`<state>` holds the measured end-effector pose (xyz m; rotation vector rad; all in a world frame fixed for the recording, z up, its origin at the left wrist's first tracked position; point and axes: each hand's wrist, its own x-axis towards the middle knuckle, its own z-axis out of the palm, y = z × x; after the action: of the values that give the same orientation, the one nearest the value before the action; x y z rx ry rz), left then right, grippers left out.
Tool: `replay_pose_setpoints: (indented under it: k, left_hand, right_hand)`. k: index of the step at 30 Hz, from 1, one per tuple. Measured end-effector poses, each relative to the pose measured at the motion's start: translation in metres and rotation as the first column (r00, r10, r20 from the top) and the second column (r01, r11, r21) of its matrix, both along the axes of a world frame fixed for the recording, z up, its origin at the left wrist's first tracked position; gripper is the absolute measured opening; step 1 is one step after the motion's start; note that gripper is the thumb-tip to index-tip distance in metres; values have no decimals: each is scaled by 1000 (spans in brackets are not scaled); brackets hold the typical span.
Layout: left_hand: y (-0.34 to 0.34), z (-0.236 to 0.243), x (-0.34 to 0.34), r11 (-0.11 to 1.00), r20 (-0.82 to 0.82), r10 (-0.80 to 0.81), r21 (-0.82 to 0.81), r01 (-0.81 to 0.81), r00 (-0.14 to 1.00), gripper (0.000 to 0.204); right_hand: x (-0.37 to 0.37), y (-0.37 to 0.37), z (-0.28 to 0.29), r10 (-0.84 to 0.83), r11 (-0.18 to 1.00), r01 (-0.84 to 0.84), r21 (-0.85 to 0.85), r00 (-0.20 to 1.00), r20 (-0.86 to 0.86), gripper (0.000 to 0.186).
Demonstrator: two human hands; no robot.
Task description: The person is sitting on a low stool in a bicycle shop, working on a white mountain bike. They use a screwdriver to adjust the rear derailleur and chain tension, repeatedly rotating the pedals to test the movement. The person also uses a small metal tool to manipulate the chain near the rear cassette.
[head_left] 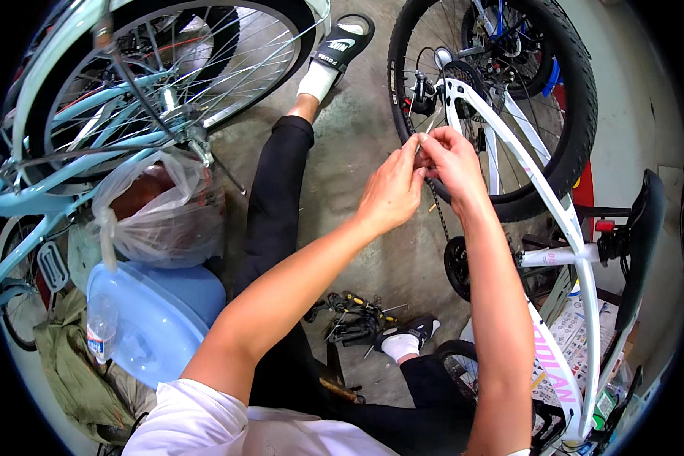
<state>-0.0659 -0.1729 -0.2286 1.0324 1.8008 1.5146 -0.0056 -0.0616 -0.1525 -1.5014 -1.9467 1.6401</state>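
Being handled at far end of white bicycle (541, 179): thin strand (435, 119), pinched by fingers of left hand (391, 186) and right hand (456, 163); fine adjustment apparently underway, steady pinch called for.

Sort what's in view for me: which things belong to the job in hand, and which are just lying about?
In the job:
Left hand and right hand, meeting at a thin pale strand
White bicycle, its gear mechanism close by
Probably the tool pile

Apparently lying about:
Light-blue bicycle
Blue basin
Clear bottle
Plastic bag
Green cloth
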Motion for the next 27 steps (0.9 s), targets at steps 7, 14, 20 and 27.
replay_pose_setpoints:
  k: [7,14,20,27]
  left_hand:
    - [31,-6,-25,983,369,-106,-102,153,923,58]
    - [33,-29,-29,972,178,31,-234,12,983,50]
    - [49,-30,-40,952,188,-12,-298,69,982,48]
    - [65,-36,-35,953,177,-7,-296,60,984,47]
  right_hand:
    - [-18,61,-9,53,995,-31,-98,970,237,21]
    - [-23,63,-40,21,976,27,-216,977,214,20]
    - [-24,76,-60,36,976,8,-219,980,196,26]
    - [-19,83,-68,0,982,30,-186,987,159,25]
